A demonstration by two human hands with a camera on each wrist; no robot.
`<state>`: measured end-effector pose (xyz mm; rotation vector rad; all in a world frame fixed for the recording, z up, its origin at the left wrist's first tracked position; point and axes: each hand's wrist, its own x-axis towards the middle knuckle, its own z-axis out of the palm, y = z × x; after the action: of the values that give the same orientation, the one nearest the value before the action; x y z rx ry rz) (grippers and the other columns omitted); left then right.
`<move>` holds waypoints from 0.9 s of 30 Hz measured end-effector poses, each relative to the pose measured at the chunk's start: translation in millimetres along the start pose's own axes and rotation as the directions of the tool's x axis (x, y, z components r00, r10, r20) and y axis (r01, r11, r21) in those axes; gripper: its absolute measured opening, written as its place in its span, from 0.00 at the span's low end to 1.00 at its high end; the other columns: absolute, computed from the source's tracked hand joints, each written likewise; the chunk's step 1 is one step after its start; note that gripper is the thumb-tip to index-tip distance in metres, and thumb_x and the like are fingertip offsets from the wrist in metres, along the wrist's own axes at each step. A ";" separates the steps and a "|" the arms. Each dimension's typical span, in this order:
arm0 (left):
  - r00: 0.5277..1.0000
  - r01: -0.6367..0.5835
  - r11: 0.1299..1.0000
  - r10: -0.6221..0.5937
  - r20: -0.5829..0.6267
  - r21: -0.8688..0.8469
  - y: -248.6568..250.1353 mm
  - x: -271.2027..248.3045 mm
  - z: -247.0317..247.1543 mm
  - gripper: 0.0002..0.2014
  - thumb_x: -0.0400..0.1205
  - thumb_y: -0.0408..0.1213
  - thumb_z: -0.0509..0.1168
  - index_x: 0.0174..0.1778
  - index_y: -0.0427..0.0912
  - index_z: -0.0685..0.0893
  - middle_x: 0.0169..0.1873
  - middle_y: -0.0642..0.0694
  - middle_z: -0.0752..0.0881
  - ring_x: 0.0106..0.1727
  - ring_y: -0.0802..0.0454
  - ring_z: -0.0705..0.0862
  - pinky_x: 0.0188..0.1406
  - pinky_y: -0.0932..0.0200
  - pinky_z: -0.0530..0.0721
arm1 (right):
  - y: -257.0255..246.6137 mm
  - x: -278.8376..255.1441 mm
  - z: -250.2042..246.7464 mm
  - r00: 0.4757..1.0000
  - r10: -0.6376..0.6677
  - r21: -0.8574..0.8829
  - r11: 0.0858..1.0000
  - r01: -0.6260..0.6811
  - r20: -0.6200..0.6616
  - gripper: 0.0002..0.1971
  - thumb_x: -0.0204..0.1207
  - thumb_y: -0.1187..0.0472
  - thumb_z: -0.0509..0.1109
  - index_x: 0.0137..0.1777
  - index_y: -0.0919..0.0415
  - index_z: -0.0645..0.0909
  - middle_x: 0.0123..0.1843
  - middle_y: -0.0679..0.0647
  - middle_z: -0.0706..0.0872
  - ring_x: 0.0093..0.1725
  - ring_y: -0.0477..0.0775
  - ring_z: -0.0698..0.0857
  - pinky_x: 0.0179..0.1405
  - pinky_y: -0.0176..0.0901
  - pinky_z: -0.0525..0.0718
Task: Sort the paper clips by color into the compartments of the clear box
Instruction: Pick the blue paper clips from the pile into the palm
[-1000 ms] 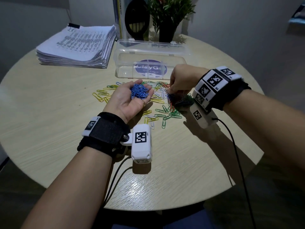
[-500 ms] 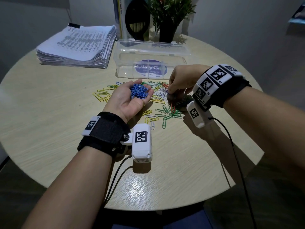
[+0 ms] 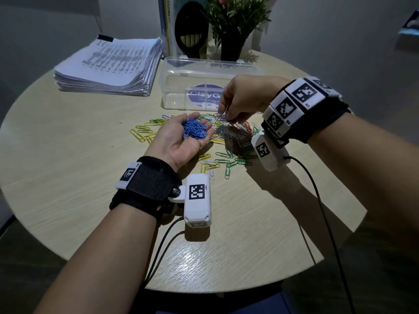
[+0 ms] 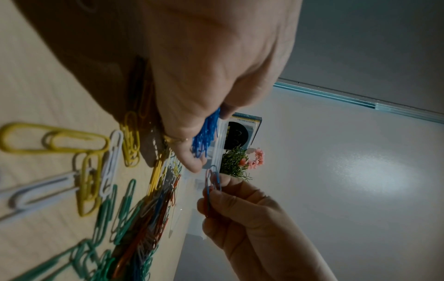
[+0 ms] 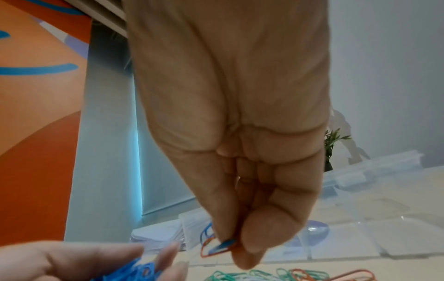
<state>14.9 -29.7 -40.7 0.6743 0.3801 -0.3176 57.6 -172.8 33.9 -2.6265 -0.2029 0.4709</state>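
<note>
My left hand [image 3: 181, 141] lies palm up over the table, fingers relaxed, carrying a heap of blue clips [image 3: 195, 131]. My right hand [image 3: 225, 115] hovers just beyond the left fingertips and pinches a blue clip and a red clip [image 3: 224, 112] between thumb and fingers. The right wrist view shows this pinched pair [image 5: 211, 247] close up; the left wrist view shows the same pair [image 4: 212, 180] beside the carried blue clips [image 4: 206, 136]. Below the hands lies the mixed pile of loose clips [image 3: 235, 141]. The clear box [image 3: 174, 96] stands behind it, with nothing visible inside.
Yellow clips [image 3: 142, 134] lie left of my left hand and green clips [image 3: 229, 162] toward me. A paper stack [image 3: 108, 66] sits at the back left. A potted plant [image 3: 233, 30] and a book [image 3: 166, 26] stand behind the box. Wrist cables [image 3: 317, 200] trail over the table's near edge.
My right hand has risen from the mixed pile and moved toward the left fingertips, now pinching a blue and a red clip. The left hand has stayed in place.
</note>
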 end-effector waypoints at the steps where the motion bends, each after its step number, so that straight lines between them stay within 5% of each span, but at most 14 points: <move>1: 1.000 0.001 1.000 -0.001 -0.002 -0.005 0.7 0.3 -0.3 0.16 0.90 0.36 0.47 0.47 0.33 0.77 0.45 0.33 0.79 0.46 0.42 0.80 0.59 0.45 0.78 | 1.1 0.0 0.2 1.000 0.007 -0.013 1.000 -0.007 -0.001 0.08 0.73 0.72 0.74 0.48 0.61 0.86 0.36 0.54 0.86 0.42 0.56 0.87 0.52 0.52 0.89; 8: 1.000 0.001 1.000 -0.001 -0.019 -0.007 1.5 1.1 -0.8 0.15 0.89 0.35 0.48 0.47 0.33 0.78 0.45 0.33 0.79 0.46 0.43 0.81 0.60 0.45 0.78 | 9.3 0.6 2.6 0.999 0.043 -0.003 0.999 -0.044 -0.007 0.06 0.76 0.67 0.72 0.38 0.60 0.85 0.38 0.56 0.88 0.45 0.58 0.89 0.51 0.56 0.89; 13: 1.000 -0.003 1.000 0.002 -0.025 -0.012 2.0 2.0 -2.1 0.15 0.89 0.36 0.48 0.48 0.33 0.78 0.46 0.33 0.79 0.46 0.43 0.81 0.60 0.45 0.78 | 8.7 -0.9 6.9 0.999 0.038 -0.202 0.978 -0.042 -0.027 0.05 0.77 0.58 0.70 0.47 0.57 0.86 0.47 0.55 0.88 0.55 0.58 0.87 0.60 0.60 0.85; 18: 1.000 0.000 1.000 0.000 -0.024 -0.014 2.3 2.3 -2.7 0.15 0.89 0.36 0.48 0.47 0.33 0.78 0.46 0.33 0.79 0.46 0.43 0.81 0.60 0.45 0.79 | 5.5 -3.0 10.6 0.994 0.019 -0.338 0.940 -0.055 -0.108 0.14 0.79 0.70 0.62 0.60 0.73 0.83 0.59 0.71 0.85 0.57 0.68 0.85 0.59 0.62 0.84; 20: 1.000 -0.003 1.000 0.003 -0.026 -0.011 2.6 3.1 -3.0 0.15 0.89 0.36 0.48 0.46 0.33 0.78 0.44 0.34 0.78 0.45 0.43 0.81 0.60 0.45 0.78 | 6.4 -1.6 11.5 0.996 0.010 -0.348 0.936 -0.041 -0.092 0.14 0.78 0.71 0.63 0.59 0.73 0.84 0.51 0.69 0.86 0.48 0.67 0.86 0.46 0.52 0.89; 22: 1.000 -0.003 1.000 0.003 -0.029 -0.008 2.4 4.0 -2.9 0.16 0.89 0.36 0.48 0.45 0.33 0.77 0.42 0.35 0.78 0.43 0.43 0.80 0.58 0.45 0.78 | 6.5 -1.7 12.1 0.998 0.018 -0.342 0.939 -0.036 -0.055 0.10 0.75 0.69 0.68 0.54 0.68 0.87 0.35 0.56 0.84 0.31 0.52 0.81 0.28 0.40 0.80; 24: 0.999 -0.006 1.000 0.006 -0.034 -0.003 2.0 4.2 -2.8 0.16 0.89 0.36 0.47 0.45 0.33 0.77 0.42 0.35 0.78 0.43 0.43 0.80 0.57 0.45 0.78 | 6.8 -1.1 14.4 0.999 0.006 -0.348 0.937 -0.017 -0.032 0.08 0.73 0.64 0.75 0.51 0.62 0.89 0.33 0.49 0.83 0.29 0.45 0.78 0.25 0.35 0.75; 27: 0.999 -0.009 1.000 0.009 -0.033 -0.010 2.2 4.1 -2.6 0.16 0.89 0.36 0.47 0.45 0.33 0.77 0.42 0.35 0.78 0.43 0.43 0.80 0.59 0.45 0.78 | 7.6 0.8 20.3 1.000 -0.016 -0.387 0.922 0.009 -0.014 0.15 0.68 0.53 0.80 0.50 0.62 0.90 0.38 0.52 0.86 0.34 0.49 0.81 0.26 0.36 0.76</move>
<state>18.8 -27.0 -43.2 0.6719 0.4096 -0.2963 51.5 -170.9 13.2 -3.0122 -0.3380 0.4415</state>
